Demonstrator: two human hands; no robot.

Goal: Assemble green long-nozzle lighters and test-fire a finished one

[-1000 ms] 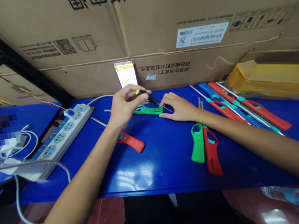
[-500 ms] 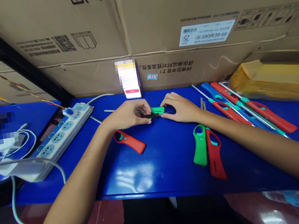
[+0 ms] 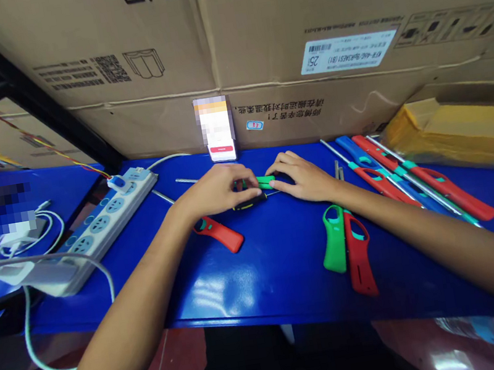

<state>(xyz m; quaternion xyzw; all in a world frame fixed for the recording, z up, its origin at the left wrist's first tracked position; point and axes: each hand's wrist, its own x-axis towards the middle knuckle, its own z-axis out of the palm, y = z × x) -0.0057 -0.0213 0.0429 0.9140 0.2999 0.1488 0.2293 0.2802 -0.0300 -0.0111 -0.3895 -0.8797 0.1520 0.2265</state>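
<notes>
Between the two hands, the fingers [image 3: 247,184] of the left hand [image 3: 213,191] curve down close together over a green plastic lighter handle [image 3: 266,182], while the spread fingers [image 3: 279,175] of the right hand [image 3: 298,178] reach it from the other side; the pictures do not settle whether either hand is gripping it. Just below the left fingertips, a black-and-yellow screwdriver [image 3: 250,202] lies nearly level, its thin shaft pointing right, though whether it is held is hard to tell. Little open room remains between the hands, but the blue surface [image 3: 279,267] spreads bare toward its front edge. A red lighter handle [image 3: 218,234] lies near the left wrist, and a thin metal rod [image 3: 161,197] sits beyond it beside a white-and-blue power strip [image 3: 107,223]. Right of the right forearm, a green handle [image 3: 333,240] and a red handle [image 3: 359,255] lie side by side, with long-nozzled lighters [image 3: 415,183] fanned farther out. Behind the hands, a propped phone [image 3: 222,151] stands against a cardboard carton [image 3: 203,29], which closes off the back edge.
</notes>
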